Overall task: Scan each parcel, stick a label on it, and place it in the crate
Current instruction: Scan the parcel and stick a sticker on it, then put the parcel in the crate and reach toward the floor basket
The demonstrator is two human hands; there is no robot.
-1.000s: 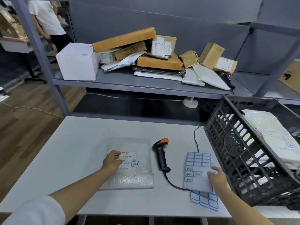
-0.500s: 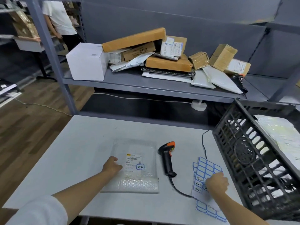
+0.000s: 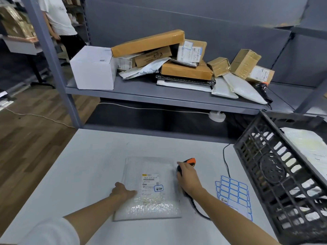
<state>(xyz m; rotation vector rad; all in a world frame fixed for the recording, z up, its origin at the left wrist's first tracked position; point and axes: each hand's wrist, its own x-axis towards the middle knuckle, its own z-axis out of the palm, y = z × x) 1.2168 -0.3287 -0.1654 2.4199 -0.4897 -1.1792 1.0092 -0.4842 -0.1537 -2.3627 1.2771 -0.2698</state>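
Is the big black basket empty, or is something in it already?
Not empty. The black crate sits tilted beside the table, and a white parcel already lies inside it.

Right hand (image 3: 188,177) on scanner (image 3: 192,160) (lying flat)

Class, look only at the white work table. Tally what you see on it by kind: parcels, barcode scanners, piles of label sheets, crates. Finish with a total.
Bubble-wrap parcel: 1
Barcode scanner, under the right hand: 1
Pile of label sheets: 1
Black crate: 1
Total: 4
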